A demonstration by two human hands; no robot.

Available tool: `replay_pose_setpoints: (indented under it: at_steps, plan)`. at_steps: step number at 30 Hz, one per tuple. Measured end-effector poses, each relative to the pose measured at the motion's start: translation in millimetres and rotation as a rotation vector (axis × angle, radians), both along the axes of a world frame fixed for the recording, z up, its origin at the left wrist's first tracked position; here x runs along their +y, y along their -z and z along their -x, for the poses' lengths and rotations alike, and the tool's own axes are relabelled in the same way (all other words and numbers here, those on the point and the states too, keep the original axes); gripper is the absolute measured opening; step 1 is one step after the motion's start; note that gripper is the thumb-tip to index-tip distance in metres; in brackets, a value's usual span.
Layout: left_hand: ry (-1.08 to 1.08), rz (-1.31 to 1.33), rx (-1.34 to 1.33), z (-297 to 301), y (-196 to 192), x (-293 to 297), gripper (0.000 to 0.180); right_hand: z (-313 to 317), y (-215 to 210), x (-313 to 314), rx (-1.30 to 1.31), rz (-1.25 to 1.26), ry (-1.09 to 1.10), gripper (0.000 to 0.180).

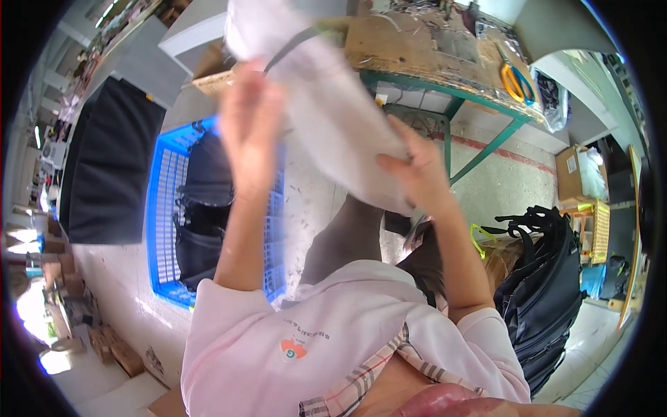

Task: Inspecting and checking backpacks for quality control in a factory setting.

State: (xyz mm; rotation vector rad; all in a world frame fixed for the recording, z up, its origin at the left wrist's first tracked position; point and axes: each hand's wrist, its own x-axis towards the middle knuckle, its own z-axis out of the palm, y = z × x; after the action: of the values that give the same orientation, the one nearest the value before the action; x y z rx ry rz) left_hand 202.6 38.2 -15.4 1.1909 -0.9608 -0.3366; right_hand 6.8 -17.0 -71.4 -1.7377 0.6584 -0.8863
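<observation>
A long, pale white sheet-like piece (pixel 340 118), smeared by motion, stretches from the top of the view down toward my knees. A dark strap (pixel 290 47) crosses its upper end. My right hand (pixel 422 170) grips its lower right edge, thumb on the face that shows. At its upper left edge, close to the end of the strap, is my left hand (pixel 253 125). Its fingers are too blurred to show whether they grip the piece or the strap.
A blue plastic crate (pixel 161 215) with black bags (pixel 203 243) stands at left, beside a large black padded block (pixel 114 167). Ahead is a worn workbench (pixel 445 52) with yellow-and-blue-handled scissors (pixel 515 85). Black backpacks (pixel 542 299) are piled at right, near a cardboard box (pixel 573 174).
</observation>
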Motion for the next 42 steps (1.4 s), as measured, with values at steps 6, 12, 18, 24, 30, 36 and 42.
replay_pose_setpoints:
  at_steps: [6, 12, 18, 24, 30, 36, 42]
  plan:
    - [0.378, -0.39, 0.431, -127.6, 70.3, -54.0, 0.06, 54.5, -16.1, -49.7, -0.145, -0.293, -0.236, 0.036]
    - [0.385, -0.202, 0.528, -72.4, 71.6, -90.9, 0.038, 85.7, -14.9, -85.6, -0.216, -0.434, -0.008, 0.032]
    - [0.354, -0.16, 0.529, -35.4, 50.6, -116.5, 0.038, 110.8, -5.2, -121.9, -0.282, -0.551, 0.1, 0.031]
    - [0.34, -0.226, 0.512, -27.4, 43.8, -133.5, 0.036, 117.9, 5.7, -145.9, -0.253, -0.606, 0.155, 0.028]
    - [0.303, -0.224, 0.521, -22.7, 46.6, -145.9, 0.036, 124.2, 4.6, -155.3, -0.223, -0.562, 0.153, 0.031]
    - [0.34, -0.253, 0.546, -18.0, 49.3, -140.7, 0.037, 130.5, 6.9, -149.6, -0.203, -0.558, 0.157, 0.03]
    - [0.381, -0.218, 0.556, -11.9, 62.5, -130.0, 0.034, 135.3, 9.1, -130.7, -0.248, -0.601, 0.179, 0.03]
